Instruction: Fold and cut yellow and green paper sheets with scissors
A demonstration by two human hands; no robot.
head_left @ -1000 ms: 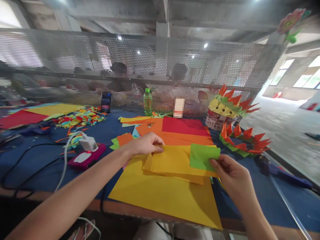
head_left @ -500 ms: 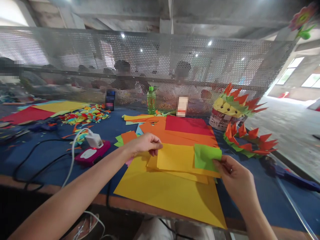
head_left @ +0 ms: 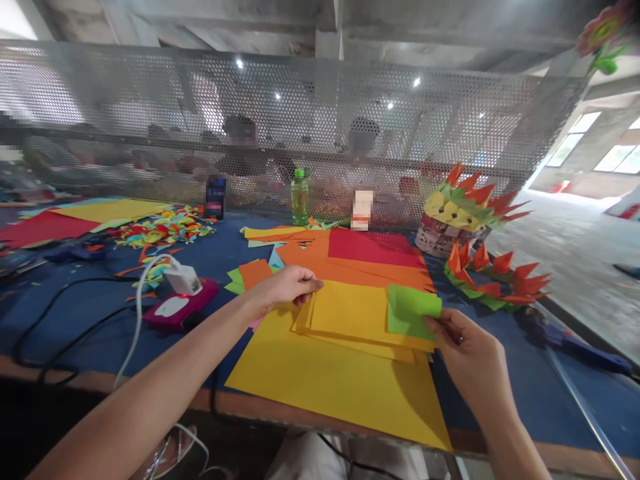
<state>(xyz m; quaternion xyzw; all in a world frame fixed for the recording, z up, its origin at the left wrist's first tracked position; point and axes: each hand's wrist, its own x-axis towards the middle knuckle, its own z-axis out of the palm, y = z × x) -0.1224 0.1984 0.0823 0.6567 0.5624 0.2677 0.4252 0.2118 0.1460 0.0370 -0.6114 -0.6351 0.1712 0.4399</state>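
Observation:
My left hand [head_left: 296, 285] pinches the upper left corner of a yellow paper strip [head_left: 350, 308]. At the strip's right end lies a green paper piece [head_left: 413, 310], its lower right edge gripped between the thumb and fingers of my right hand [head_left: 463, 340]. Whether those fingers also hold the yellow strip beneath, I cannot tell. Under the strip are more yellow pieces and a large yellow sheet [head_left: 340, 393] reaching the table's front edge. Orange paper [head_left: 305, 257] and a red sheet [head_left: 373, 248] lie just behind.
A magenta power strip [head_left: 200, 310] with a white charger [head_left: 184, 279] and cables sits left. Paper scraps [head_left: 165, 227] are heaped behind it. A green bottle [head_left: 300, 199] stands at the back. Right are a folded-paper basket [head_left: 445, 230], an orange-green paper ring [head_left: 500, 283] and a blue-handled tool [head_left: 585, 350].
The view has shifted slightly, so things appear a little further left and higher. Both hands keep their hold on the papers, with hardly any movement.

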